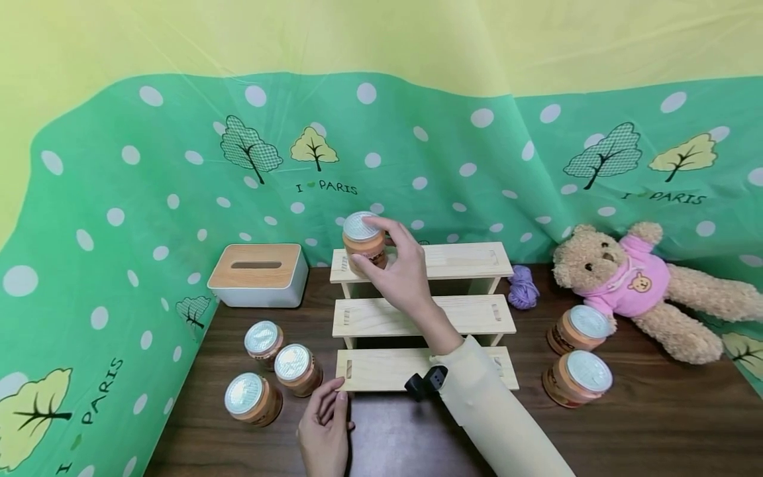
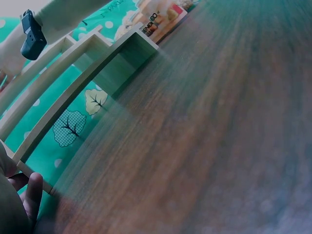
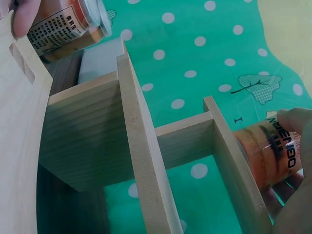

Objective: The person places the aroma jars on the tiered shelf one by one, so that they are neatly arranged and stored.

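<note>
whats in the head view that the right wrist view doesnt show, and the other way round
Only head: teddy bear, purple yarn, two jars on the right.
Only right wrist: readable black letters on the held jar, small print on another jar.
Both: wooden shelf, right hand with the held jar at the top step, at least part of the left hand at the bottom step, green dotted cloth.

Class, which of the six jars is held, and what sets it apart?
The jar at the top left of the shelf, in the right hand; three jars left of the shelf and two jars right stand on the table.
</note>
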`<action>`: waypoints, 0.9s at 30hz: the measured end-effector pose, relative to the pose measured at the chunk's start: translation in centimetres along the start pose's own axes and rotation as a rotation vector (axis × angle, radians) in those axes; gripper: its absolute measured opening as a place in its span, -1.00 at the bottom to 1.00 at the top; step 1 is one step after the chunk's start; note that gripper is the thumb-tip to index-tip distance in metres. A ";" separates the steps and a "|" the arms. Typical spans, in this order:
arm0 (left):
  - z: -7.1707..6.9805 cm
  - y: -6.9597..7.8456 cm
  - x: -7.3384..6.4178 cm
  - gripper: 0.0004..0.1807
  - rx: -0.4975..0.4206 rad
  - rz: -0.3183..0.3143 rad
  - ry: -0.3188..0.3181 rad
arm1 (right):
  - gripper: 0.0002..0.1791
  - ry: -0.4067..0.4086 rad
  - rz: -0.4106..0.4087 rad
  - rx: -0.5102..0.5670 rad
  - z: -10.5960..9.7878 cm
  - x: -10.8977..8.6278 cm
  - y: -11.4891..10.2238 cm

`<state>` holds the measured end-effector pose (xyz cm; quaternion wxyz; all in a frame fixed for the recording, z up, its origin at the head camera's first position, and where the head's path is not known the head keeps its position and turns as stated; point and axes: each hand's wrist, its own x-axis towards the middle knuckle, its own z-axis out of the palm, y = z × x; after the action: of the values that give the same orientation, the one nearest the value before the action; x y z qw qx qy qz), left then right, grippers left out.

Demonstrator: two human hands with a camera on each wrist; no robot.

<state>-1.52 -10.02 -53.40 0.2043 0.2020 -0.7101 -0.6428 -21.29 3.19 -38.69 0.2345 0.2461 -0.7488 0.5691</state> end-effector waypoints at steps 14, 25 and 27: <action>0.0 0.0 0.0 -0.83 -0.001 0.002 0.000 | -0.28 -0.061 0.065 -0.031 0.1 0.1 -0.2; 0.0 0.1 0.0 -0.83 0.002 -0.005 -0.006 | -0.19 -0.059 0.042 -0.041 -0.4 0.1 -0.8; 0.0 0.2 0.0 -0.83 0.005 -0.008 -0.006 | -0.19 -0.052 0.040 -0.039 -0.5 0.0 -0.9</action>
<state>-1.51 -10.03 -53.23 0.1991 0.2033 -0.7117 -0.6423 -20.69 3.47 -37.88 0.2082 0.2411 -0.7703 0.5524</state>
